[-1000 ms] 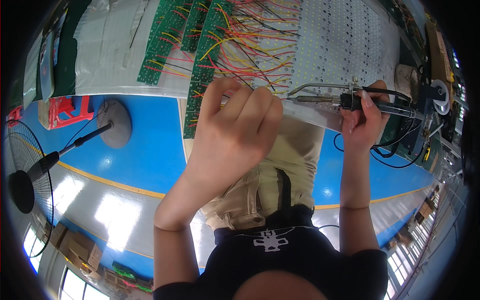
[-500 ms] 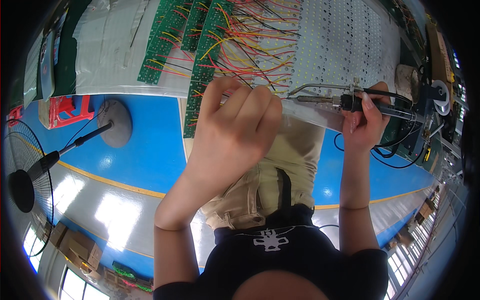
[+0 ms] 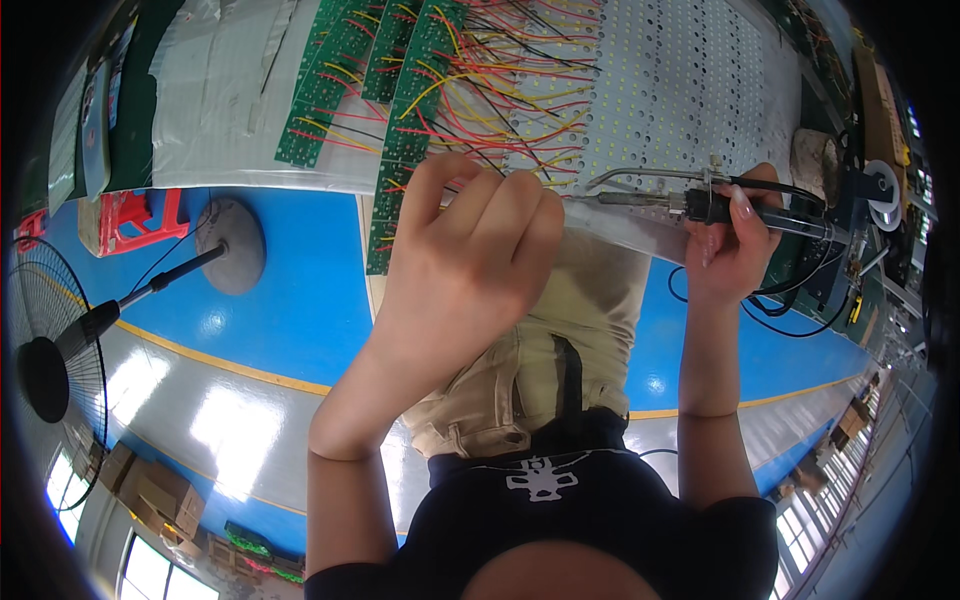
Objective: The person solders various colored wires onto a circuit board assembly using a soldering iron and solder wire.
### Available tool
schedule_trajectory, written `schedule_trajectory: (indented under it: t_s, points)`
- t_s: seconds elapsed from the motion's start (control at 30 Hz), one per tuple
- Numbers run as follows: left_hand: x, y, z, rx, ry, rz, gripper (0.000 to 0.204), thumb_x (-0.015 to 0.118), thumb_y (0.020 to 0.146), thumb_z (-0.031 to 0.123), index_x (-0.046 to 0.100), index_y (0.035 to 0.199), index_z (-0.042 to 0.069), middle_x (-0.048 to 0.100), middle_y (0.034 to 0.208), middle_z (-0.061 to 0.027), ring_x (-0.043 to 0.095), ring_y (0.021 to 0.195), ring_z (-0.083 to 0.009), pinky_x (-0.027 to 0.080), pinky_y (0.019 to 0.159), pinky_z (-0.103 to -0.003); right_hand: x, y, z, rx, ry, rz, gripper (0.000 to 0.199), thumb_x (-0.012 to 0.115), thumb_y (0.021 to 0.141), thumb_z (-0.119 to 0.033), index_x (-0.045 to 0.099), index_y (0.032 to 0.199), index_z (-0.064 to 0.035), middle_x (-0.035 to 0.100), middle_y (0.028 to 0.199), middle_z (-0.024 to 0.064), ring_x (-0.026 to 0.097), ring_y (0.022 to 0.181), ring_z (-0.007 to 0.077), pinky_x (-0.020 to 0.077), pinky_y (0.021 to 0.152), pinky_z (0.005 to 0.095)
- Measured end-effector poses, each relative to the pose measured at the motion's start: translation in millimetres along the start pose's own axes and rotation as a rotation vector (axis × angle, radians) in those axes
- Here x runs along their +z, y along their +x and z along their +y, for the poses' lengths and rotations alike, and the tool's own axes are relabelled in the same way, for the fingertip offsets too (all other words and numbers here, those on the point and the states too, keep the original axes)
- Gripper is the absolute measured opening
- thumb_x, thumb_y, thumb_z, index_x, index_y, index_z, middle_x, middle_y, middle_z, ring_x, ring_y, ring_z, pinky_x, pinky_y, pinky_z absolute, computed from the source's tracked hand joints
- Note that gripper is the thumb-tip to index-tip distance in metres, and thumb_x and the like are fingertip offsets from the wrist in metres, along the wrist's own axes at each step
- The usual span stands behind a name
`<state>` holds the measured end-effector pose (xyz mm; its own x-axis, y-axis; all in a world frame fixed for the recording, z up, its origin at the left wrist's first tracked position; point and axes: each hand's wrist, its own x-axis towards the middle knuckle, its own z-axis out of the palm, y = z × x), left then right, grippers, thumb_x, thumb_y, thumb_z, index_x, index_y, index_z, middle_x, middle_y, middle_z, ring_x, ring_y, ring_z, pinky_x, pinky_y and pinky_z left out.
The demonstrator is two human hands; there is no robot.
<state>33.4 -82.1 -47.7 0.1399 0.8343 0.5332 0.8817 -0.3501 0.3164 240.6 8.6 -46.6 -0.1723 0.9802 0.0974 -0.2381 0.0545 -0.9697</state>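
Observation:
My left hand (image 3: 478,245) is closed over the near edge of the work, knuckles up. Its fingertips are turned under, so whatever they pinch is hidden. In my right hand (image 3: 738,240) is a soldering iron (image 3: 708,207) with a black handle and a curved metal feed tube (image 3: 640,175) above it. The iron's tip points left and ends close beside my left knuckles. Beyond the hands, red, black and yellow wires (image 3: 500,95) run from the green circuit boards (image 3: 415,105) to a pale perforated panel of small lights (image 3: 680,95). One green board reaches past the table edge, left of my left hand.
A spool of solder wire (image 3: 880,193) stands at the right, with black cables (image 3: 795,305) hanging below the iron. At the left are a standing fan (image 3: 60,365) with a round base and a red stool (image 3: 145,222). White sheeting (image 3: 215,120) covers the table's left part.
The soldering iron and its feed tube have shifted very slightly to the right in my right hand. My left hand stays almost in place, and the boards and wires look the same.

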Motion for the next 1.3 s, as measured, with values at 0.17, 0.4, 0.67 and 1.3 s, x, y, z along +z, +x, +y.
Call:
schedule_trajectory:
  t_s: [0.17,0.4,0.67,1.3]
  points:
    - [-5,2,2,-0.003,-0.002,-0.008,0.029,0.059,0.055,0.005,0.054,0.083,0.0,0.05,0.079,-0.0061,0.052,0.066,-0.0175,0.043,0.078,-0.038,5,0,-3,-0.02,-0.02,0.026,0.012,0.052,0.077,-0.005,0.045,0.071,0.0023,0.041,0.063,0.003,0.033,0.038,0.0054,0.0343,0.037,0.0193]
    - [-13,3,7,-0.084,0.011,-0.13,0.028,0.06,0.059,0.004,0.059,0.087,0.004,0.057,0.084,-0.0044,0.057,0.072,-0.0194,0.042,0.078,-0.036,5,-3,-4,0.005,0.007,0.092,0.012,0.05,0.079,-0.008,0.043,0.072,0.0002,0.039,0.058,0.0021,0.031,0.035,0.0062,0.0335,0.037,0.0214]
    - [-8,3,3,-0.072,0.034,-0.09,0.022,0.059,0.061,0.006,0.059,0.084,0.005,0.056,0.081,-0.003,0.058,0.071,-0.0157,0.041,0.08,-0.034,-10,0,-1,0.075,0.082,0.012,0.015,0.047,0.083,-0.019,0.049,0.083,-0.0041,0.031,0.044,-0.0024,0.026,0.035,0.008,0.0264,0.039,0.0232]
    - [-66,76,26,-0.292,-0.606,0.901,0.061,0.052,0.083,0.012,0.026,0.136,-0.001,0.02,0.144,-0.0185,0.02,0.134,-0.0286,0.014,0.106,-0.045,-6,8,-7,0.071,0.388,0.107,0.012,0.051,0.083,-0.016,0.041,0.078,-0.0103,0.034,0.043,-0.0021,0.027,0.031,0.0071,0.025,0.035,0.0228]
